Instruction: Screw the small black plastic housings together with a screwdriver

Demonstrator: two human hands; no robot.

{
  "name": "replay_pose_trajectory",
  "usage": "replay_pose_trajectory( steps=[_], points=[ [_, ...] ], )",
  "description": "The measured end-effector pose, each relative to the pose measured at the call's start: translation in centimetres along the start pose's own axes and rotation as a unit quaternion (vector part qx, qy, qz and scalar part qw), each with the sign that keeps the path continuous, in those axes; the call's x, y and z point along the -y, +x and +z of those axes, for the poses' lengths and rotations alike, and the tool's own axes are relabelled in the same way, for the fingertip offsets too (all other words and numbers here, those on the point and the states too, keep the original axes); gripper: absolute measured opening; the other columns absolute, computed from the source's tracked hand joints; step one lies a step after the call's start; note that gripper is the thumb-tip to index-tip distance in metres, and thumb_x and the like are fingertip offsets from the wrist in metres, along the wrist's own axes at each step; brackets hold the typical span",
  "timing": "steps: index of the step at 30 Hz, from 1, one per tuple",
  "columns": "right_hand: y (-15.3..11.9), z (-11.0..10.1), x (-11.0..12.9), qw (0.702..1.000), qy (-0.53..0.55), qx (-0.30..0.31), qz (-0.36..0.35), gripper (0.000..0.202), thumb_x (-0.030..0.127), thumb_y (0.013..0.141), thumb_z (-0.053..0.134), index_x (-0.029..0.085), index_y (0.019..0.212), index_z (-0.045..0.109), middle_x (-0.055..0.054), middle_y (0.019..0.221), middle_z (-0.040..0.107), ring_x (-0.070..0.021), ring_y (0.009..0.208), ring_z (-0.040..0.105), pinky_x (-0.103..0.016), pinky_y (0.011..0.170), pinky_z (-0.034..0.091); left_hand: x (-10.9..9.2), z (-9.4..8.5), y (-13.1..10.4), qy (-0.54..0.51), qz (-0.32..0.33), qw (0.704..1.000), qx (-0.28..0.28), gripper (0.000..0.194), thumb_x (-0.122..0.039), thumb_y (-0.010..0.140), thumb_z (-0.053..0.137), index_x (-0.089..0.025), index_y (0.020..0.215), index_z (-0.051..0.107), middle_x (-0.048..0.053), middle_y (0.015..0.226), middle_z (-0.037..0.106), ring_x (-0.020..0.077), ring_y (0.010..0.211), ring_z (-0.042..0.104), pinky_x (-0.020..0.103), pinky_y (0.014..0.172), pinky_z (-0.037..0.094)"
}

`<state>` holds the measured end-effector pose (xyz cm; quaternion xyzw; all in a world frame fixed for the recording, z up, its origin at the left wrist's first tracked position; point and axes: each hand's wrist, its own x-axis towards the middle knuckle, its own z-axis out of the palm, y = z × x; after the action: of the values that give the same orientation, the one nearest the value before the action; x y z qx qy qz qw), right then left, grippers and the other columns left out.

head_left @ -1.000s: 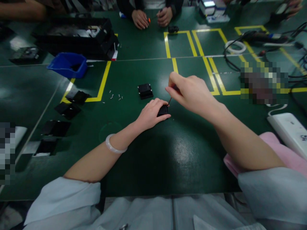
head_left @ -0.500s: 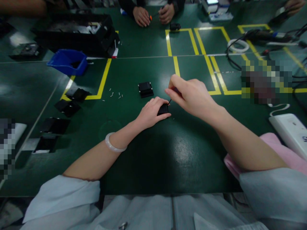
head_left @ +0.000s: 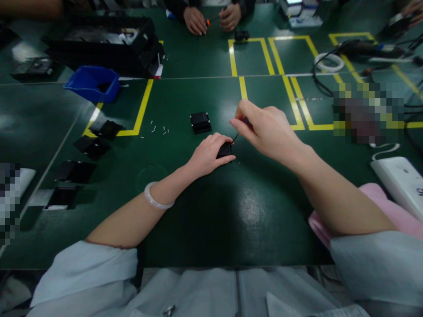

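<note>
My left hand (head_left: 210,155) grips a small black boxy part (head_left: 225,150) against the green table, thumb on the near side and fingers over the far side. My right hand (head_left: 261,127) is closed around a screwdriver (head_left: 235,138), whose handle is mostly hidden in the fist. Its thin dark shaft slants down to the right-hand corner of the black part. Just beyond my left hand lies a similar black part (head_left: 200,122) with shiny screw heads at its corners. Several tiny loose screws (head_left: 154,129) are scattered to the left of it.
Several black parts (head_left: 75,171) line the left side. Behind them stand a blue bin (head_left: 94,83) and a black crate (head_left: 102,48). Across the table a co-worker's hands (head_left: 195,20) hold a tool. At right are a white power strip (head_left: 398,182), pink cloth (head_left: 380,198) and cables.
My right hand has turned slightly and shows a little more of the screwdriver. The left hand and the black part under it stay in place.
</note>
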<state>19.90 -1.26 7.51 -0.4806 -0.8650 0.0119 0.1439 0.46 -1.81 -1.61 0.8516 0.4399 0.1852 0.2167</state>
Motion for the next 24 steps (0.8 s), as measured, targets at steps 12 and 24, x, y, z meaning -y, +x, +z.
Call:
replay_pose_trajectory(
  steps=[12,24],
  points=[
    [-0.07,0.04,0.06,1.000,-0.007,-0.006,-0.003,0.030,0.035,0.103,0.035,0.018,0.117,0.056,-0.007,0.085,0.069,-0.0222,0.072,0.064,-0.031,0.062,0.038,0.05,0.08,0.05,-0.001,0.002,1.000,-0.005,0.042,-0.050,0.094,0.063,-0.019,0.121,0.058,0.011,0.121,0.062,0.0281,0.112,0.058,0.043,0.100,0.046],
    [-0.15,-0.18,-0.09,1.000,-0.018,-0.008,-0.008,0.034,0.032,0.103,0.033,0.017,0.120,0.058,-0.006,0.083,0.070,-0.0211,0.070,0.065,-0.029,0.059,0.036,-0.05,0.03,0.00,0.001,0.002,1.000,-0.004,0.040,-0.048,0.094,0.063,-0.019,0.121,0.057,0.010,0.121,0.062,0.0276,0.112,0.058,0.042,0.099,0.046]
  ],
)
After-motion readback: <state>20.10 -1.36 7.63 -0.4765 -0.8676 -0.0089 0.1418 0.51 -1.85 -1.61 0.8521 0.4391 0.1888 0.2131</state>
